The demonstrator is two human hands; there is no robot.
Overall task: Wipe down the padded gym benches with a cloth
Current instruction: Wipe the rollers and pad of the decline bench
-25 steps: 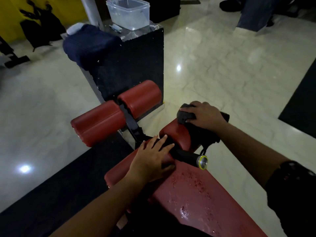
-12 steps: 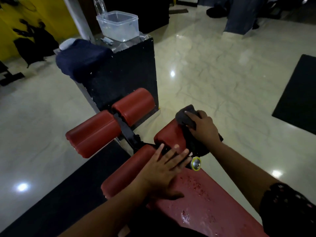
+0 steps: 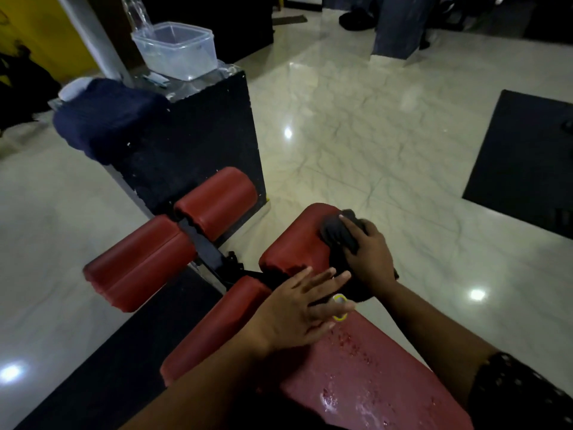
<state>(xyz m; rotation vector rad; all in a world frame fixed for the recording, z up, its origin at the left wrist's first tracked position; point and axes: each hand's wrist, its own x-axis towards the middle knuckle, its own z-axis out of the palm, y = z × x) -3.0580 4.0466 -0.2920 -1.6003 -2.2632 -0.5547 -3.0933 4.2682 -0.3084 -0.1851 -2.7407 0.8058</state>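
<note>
**Head view, red padded bench (image 3: pixel 387 383) seen from its seat end.** The right hand (image 3: pixel 370 254) lies on a dark cloth (image 3: pixel 336 234) at the far right end of the right roller pad (image 3: pixel 291 246). Its fingers (image 3: pixel 347 223) are bent over the cloth and grip it against the pad's top, with the index tip reaching the cloth's far edge. More cloth hangs down below the wrist. The cloth sits directly under these fingers — touching both them and the pad.

The left hand (image 3: pixel 294 315) lies palm down where the seat meets the left roller pad (image 3: pixel 214 327), its fingers (image 3: pixel 322 279) straight, spread and somewhat blurred, gripping nothing. Its fingertips stop just beside the cloth; whether they touch it cannot be told. A yellow-ringed bar end (image 3: pixel 340 299) shows among them. Wet spots mark the seat.

Beyond the pads are two foot rollers (image 3: pixel 217 195). Behind them stands a black box (image 3: pixel 201 138) carrying a clear tub (image 3: pixel 178 48) and a navy towel (image 3: pixel 105 119). The floor (image 3: pixel 356 125) is pale and glossy — a dark mat (image 3: pixel 524 156) lies at right.
</note>
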